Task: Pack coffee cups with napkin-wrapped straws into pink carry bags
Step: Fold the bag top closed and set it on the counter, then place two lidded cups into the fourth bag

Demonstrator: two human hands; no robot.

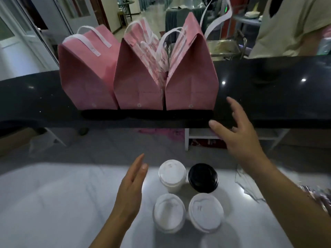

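Left hand: the left hand [131, 185] is flat with fingers straight and close together, holding nothing
Right hand: the right hand [238, 133] is raised with fingers spread wide, also holding nothing
Cups: three white-lidded paper coffee cups [169, 212] and one black-lidded paper coffee cup [203, 177] stand in a tight square just right of the left palm and below the right hand, probably grouped so both hands can reach them
Bags: three pink paper carry bags with flat white handles [138, 77] stand side by side beyond both hands, the nearest one just left of the right fingertips
Why there: the bags sit on the glossy black raised ledge [268, 90], likely within reach of the person in a pale shirt [290, 24] on the far side
Work surface: the cups rest on the white marbled counter [53, 203] beneath both wrists
Straws: I cannot make out any napkin-wrapped ones; a crumpled clear plastic wrapper [247, 187] lies under the right forearm
Writing: each bag has a small round mark near its base and the lids have embossing, all too small to read
Stage: by my judgement, the four cups are not yet bagged
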